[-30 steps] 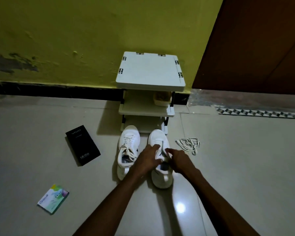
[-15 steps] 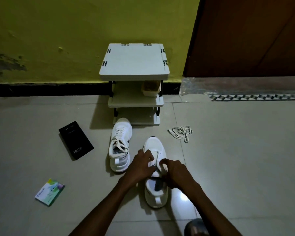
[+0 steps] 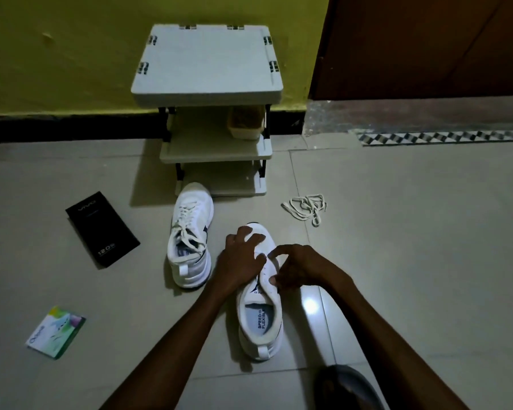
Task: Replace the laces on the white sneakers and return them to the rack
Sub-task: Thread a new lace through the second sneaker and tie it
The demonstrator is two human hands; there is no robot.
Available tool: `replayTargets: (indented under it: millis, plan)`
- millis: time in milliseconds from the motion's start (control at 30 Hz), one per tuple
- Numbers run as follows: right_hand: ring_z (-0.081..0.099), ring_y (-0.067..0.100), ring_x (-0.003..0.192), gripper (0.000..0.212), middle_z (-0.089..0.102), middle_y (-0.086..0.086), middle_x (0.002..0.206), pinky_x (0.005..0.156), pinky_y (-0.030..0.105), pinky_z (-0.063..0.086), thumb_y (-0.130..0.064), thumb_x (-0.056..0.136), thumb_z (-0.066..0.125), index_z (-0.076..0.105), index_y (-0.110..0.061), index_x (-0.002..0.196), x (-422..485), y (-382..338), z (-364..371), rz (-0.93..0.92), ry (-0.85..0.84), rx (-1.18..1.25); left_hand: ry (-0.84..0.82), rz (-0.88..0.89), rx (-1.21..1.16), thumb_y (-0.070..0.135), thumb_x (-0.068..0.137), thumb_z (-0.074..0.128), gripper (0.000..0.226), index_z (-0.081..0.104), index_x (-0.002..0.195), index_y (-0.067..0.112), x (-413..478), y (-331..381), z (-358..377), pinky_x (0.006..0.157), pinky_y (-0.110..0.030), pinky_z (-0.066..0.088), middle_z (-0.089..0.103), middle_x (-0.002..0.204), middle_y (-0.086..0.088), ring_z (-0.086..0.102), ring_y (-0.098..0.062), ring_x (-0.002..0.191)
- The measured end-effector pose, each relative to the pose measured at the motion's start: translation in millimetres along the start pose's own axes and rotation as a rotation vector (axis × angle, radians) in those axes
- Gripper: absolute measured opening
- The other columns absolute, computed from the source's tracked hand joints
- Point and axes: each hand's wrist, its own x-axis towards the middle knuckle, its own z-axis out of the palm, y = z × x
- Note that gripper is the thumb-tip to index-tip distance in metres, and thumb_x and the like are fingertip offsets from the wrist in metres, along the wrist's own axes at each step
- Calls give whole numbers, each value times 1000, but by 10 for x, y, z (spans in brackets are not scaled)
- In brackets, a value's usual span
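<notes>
Closest to me, a dark rounded shoe (image 3: 347, 386) pokes in at the bottom edge. Under everything is the floor (image 3: 412, 261): pale glossy tiles with thin joints and a spot of glare. On it, toe pointing away, lies the near sneaker (image 3: 259, 321), white and smooth with a pull tab at the heel, and I read "SPEED" and "FLEXIBLE" on its insole. My left hand (image 3: 243, 261) grips its toe, fingers spread and curled over the top. My right hand (image 3: 299, 267) curls at the eyelet edge, forefinger crooked and thumb against the side; I cannot tell whether it pinches a lace. Off left lies a flat green and white packet (image 3: 55, 331), its print too small to read. Just left of the hands stands the laced sneaker (image 3: 190, 235). Further left, a black box (image 3: 101, 229) reads "vivo" and "120W". To the right, apart, a loose tangle of laces (image 3: 305, 210). Behind stands the rack (image 3: 208, 72), three pale plastic shelves on dark posts, with a woven basket (image 3: 246, 122) on the middle shelf. It backs onto a scuffed yellow wall (image 3: 71, 54) with black skirting, beside a brown door (image 3: 427, 45).
</notes>
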Motion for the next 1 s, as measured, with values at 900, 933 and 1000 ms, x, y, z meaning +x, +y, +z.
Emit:
replayTargets:
  millis: [900, 933, 1000]
  plan:
    - [59, 39, 105, 24, 58, 18, 114, 82, 38, 48, -11, 85, 63, 59, -3, 107, 1153, 532, -952, 233, 709, -302, 72, 52, -61, 33, 93, 60, 23, 62, 114, 23, 467, 408, -30, 98, -36, 40, 51, 125, -3, 42, -23, 120]
    - [59, 38, 106, 26, 57, 17, 114, 82, 38, 48, -10, 84, 64, 58, -3, 108, 1154, 553, -925, 226, 696, -313, 70, 57, -68, 32, 94, 59, 22, 62, 113, 23, 457, 425, -42, 98, -36, 40, 51, 124, -3, 42, -23, 119]
    - [61, 36, 103, 25, 60, 15, 110, 79, 36, 49, -13, 82, 67, 60, -6, 105, 1101, 576, -879, 214, 699, -300, 74, 70, -91, 30, 94, 60, 20, 63, 112, 22, 433, 443, -64, 98, -34, 40, 52, 123, -3, 42, -22, 120]
